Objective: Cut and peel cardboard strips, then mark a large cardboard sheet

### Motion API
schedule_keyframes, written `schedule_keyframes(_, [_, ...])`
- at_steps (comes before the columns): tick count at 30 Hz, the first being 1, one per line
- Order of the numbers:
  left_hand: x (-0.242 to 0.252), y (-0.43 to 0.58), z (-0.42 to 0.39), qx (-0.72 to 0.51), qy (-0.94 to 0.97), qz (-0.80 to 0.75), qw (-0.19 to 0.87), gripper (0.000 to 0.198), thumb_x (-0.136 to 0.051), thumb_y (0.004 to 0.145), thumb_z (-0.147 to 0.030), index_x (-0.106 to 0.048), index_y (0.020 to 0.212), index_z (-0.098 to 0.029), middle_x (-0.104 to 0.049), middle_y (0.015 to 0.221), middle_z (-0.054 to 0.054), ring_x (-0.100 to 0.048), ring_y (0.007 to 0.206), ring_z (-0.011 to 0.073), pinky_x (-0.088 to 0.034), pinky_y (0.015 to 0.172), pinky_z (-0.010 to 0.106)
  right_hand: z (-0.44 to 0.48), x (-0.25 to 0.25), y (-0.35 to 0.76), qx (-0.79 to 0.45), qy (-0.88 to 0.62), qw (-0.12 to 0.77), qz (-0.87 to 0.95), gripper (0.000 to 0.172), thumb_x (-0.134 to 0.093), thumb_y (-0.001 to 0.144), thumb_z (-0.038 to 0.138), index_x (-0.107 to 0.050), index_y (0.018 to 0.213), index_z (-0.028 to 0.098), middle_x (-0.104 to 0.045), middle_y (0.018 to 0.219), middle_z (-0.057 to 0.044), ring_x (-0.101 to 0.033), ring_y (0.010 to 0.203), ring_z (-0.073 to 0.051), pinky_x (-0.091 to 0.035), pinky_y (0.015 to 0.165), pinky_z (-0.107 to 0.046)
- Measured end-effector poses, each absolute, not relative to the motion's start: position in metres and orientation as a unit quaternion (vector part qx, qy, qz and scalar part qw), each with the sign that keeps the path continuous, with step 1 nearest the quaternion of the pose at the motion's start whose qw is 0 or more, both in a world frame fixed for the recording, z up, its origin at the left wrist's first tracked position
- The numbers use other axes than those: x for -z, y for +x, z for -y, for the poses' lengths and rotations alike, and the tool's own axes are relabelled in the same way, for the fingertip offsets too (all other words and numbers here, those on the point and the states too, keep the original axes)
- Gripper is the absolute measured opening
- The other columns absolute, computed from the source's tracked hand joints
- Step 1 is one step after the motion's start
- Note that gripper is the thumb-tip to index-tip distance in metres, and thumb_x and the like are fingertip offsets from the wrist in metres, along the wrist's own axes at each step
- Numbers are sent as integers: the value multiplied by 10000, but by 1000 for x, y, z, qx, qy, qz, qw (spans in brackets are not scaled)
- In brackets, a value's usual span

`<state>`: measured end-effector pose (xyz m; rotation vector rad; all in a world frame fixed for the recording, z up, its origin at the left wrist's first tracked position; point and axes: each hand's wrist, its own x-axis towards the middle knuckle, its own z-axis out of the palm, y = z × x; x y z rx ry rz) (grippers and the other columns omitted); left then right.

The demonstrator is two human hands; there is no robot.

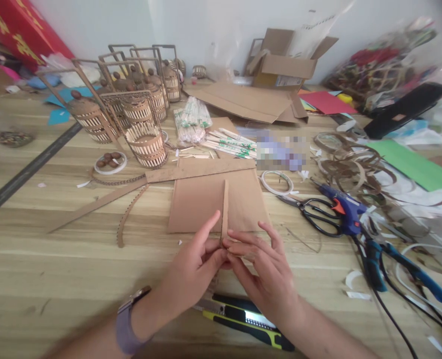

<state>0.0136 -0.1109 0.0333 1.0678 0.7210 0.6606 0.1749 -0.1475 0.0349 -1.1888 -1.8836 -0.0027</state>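
Cardboard strip (225,207): points away from the body, against a flat cardboard sheet (194,207).
Left hand (202,262): pinches the strip's near end, thumb and fingers drawn together.
Right hand (271,269): closes fingertips on that same end, little finger raised.
Utility knife (248,325): lies between the forearms.
Glue gun (351,212): rests beside black-handled scissors (302,205) at right.

Toward the worktop's (74,269) front edge lies a cutter (236,314); behind it, a strip (225,204) and cardboard (196,199); right, scissors (302,204); back left, lanterns (136,108).
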Motion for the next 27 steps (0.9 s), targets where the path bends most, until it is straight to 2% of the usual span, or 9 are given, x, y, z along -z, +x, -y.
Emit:
schedule_keyframes(6, [-32,14,110,-300,492,-342,743,867,-604,914,-498,-143,1574,-177,-727,1076,103,-677,947,224,-550,883,388,147,-34,175,-5,-480,432,763,202,-569,889,57,-572,972,241,-772,961,7,-719,997,-186,-311,1119,-419])
schedule_keyframes(11, [-29,12,114,-295,522,-329,730,759,-552,953,-448,-179,1573,-221,-715,1130,100,-688,927,217,-549,917,432,147,-34,177,-16,-484,446,753,195,-574,889,51,-552,975,224,-768,889,11,-729,951,-170,-312,1113,-392])
schedule_keyframes(15, [-29,12,114,-292,507,-326,742,783,-564,948,-443,-145,1577,-237,-714,1124,91,-686,938,215,-561,874,390,148,-35,177,-16,-484,451,750,199,-572,894,60,-545,983,235,-768,881,14,-731,945,-181,-339,1095,-413])
schedule_keyframes(20, [-31,13,110,-305,503,-334,736,844,-578,938,-475,-116,1575,-168,-723,1058,89,-670,937,199,-547,867,343,149,-33,174,-15,-475,443,760,180,-582,899,60,-551,971,223,-771,950,-11,-717,997,-176,-323,1101,-412])
schedule_keyframes(23, [-30,13,110,-305,513,-347,723,834,-571,941,-473,-125,1573,-159,-728,1019,81,-667,882,190,-556,845,347,148,-32,173,-10,-483,433,761,163,-598,904,75,-553,959,221,-767,986,-13,-707,1032,-188,-304,1104,-413])
schedule_keyframes(27, [-27,12,113,-296,506,-339,736,786,-550,959,-429,-120,1577,-203,-719,1083,84,-683,919,199,-558,893,392,147,-31,176,-17,-481,435,761,175,-572,908,56,-548,958,221,-768,953,0,-718,986,-171,-293,1114,-400])
